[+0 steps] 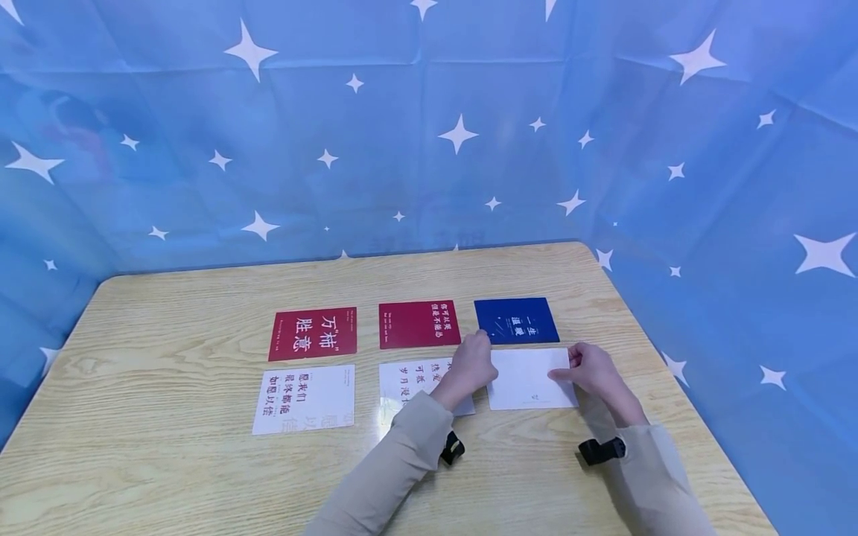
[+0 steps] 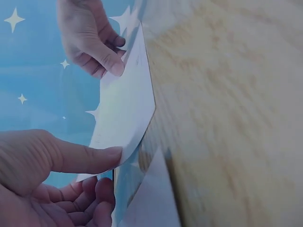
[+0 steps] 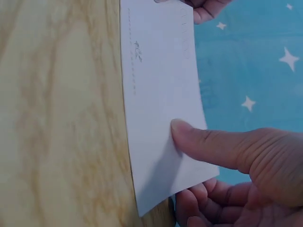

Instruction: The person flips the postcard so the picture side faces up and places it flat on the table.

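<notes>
A white card (image 1: 529,383) with a small printed mark lies between my two hands at the right end of the near row. My left hand (image 1: 471,365) pinches its left end, thumb on the top face and curled fingers beneath, as the left wrist view shows. At the opposite end, my right hand (image 1: 596,370) holds the card the same way, the thumb (image 3: 203,142) pressing its upper face. The card bends slightly near the left thumb. Beyond it lies a blue card (image 1: 519,320) with white characters. Under my left forearm, a white card with dark characters (image 1: 405,387) is partly hidden.
Two red cards, one at the left (image 1: 313,333) and one in the middle (image 1: 415,325), lie in the far row. Another white lettered card (image 1: 308,398) is at near left. The wooden table (image 1: 167,447) meets a blue star-patterned cloth (image 1: 402,149) behind and at the sides.
</notes>
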Available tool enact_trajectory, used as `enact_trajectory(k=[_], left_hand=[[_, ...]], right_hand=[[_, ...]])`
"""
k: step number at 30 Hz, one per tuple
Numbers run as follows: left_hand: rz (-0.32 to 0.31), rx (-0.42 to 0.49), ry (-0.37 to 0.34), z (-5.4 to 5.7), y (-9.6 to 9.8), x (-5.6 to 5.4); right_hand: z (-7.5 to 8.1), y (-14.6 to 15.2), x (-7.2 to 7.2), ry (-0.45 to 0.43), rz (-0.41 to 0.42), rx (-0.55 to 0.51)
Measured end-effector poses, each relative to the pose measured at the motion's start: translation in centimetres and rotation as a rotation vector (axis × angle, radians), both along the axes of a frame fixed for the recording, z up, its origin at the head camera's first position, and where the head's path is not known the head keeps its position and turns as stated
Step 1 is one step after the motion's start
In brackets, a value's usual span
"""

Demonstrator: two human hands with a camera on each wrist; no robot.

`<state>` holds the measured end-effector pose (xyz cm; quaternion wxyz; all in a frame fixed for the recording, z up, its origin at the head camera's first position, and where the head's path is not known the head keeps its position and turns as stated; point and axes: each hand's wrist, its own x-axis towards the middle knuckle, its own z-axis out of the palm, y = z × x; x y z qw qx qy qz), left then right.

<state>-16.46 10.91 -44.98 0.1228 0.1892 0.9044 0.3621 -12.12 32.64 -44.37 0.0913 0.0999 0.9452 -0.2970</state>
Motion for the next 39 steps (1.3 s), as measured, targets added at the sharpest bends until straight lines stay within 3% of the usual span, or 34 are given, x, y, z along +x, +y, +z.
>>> enact_trajectory(k=[8,16,26,39], left_hand=[[0.037,0.174,-0.098,0.0,-0.6,0.3],[-0.007,0.319,-0.089,0.7,-1.2,0.4],[0.022,0.393,-0.097,0.9,-1.6,0.1],[0.058,0.463,-0.086,1.0,-1.9,0.0]], right_hand=[[0.4,0.5,1.4,0.090,0.051,-0.031],[1.4,0.7,2.2,0.168,0.056,-0.076],[2.1,0.8,2.4,0.261,0.060,-0.147],[2.0,0.8,2.5,0.314,0.077,-0.201]])
